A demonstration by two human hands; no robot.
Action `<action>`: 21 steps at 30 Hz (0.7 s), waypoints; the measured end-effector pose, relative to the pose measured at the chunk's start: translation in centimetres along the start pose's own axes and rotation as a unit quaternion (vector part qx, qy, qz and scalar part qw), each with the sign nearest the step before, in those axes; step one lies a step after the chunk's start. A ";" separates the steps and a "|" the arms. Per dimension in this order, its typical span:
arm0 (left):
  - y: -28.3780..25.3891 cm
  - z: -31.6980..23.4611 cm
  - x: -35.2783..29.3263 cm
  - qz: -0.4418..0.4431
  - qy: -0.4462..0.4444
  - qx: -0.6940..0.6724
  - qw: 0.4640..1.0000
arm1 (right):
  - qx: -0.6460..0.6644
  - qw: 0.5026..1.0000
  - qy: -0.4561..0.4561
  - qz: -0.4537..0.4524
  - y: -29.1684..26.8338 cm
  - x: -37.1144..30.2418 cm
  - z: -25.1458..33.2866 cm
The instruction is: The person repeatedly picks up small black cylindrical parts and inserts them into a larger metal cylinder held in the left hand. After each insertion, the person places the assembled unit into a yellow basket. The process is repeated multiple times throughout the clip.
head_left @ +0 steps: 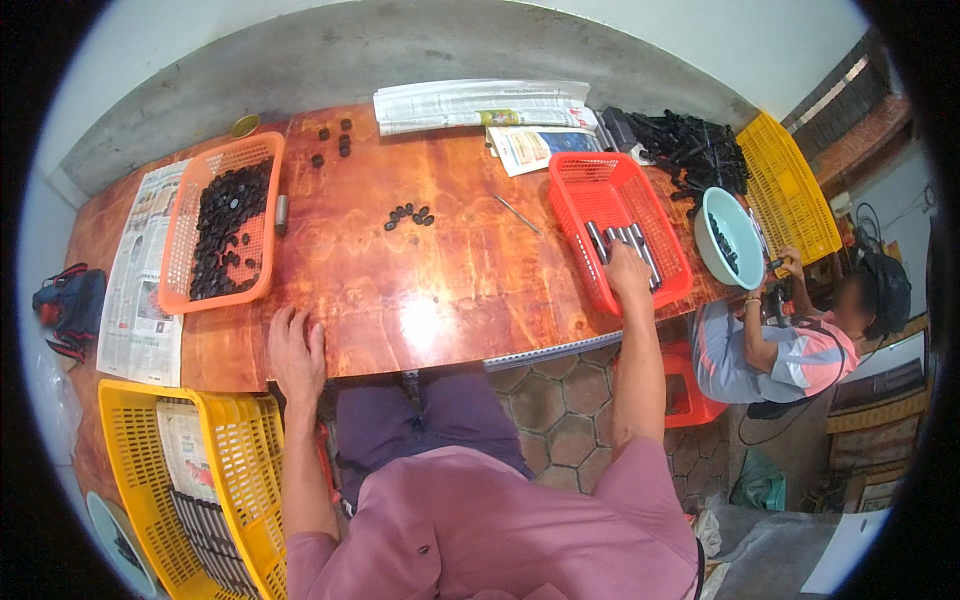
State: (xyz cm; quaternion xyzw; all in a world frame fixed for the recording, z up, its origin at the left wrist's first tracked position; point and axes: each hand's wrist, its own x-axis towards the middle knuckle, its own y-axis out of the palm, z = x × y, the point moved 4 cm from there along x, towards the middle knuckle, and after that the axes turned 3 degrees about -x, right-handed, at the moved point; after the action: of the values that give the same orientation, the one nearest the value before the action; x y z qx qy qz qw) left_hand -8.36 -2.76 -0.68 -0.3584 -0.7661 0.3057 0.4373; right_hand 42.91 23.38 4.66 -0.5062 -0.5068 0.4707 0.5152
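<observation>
Tubes [597, 241] at right are being touched by right hand [628, 272], grip unclear; left hand [297, 352], loosely open, empty, being rested at near table [350, 260] edge.

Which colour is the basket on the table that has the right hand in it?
The basket is red, seen best in the head view.

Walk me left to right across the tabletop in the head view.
Newspaper sheet → orange basket → short cylinder → loose black pieces → thin rod → red basket → light blue bowl → yellow basket.
</observation>
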 end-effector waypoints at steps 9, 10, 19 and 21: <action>-0.3 -0.1 0.2 -0.012 0.013 -0.031 0.999 | 0.217 0.969 0.032 -0.116 -6.5 -2.1 1.6; -0.6 -0.3 0.1 -0.014 0.023 -0.035 0.999 | 0.278 0.952 0.001 -0.125 -7.4 -2.7 2.5; 4.9 -12.7 1.9 0.207 -0.221 -0.650 0.697 | 0.457 0.857 -0.207 0.115 -4.2 -13.3 20.1; 6.5 -12.5 2.0 0.179 -0.226 -0.676 0.678 | 0.435 0.858 -0.246 0.117 -3.3 -14.8 23.5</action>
State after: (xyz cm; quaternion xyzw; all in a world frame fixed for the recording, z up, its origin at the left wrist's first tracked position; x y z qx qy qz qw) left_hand 3.91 4.41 0.51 -0.6065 -0.7610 -0.1515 -0.1732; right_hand 18.67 9.49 6.71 -0.1542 -0.2979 0.8092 0.4823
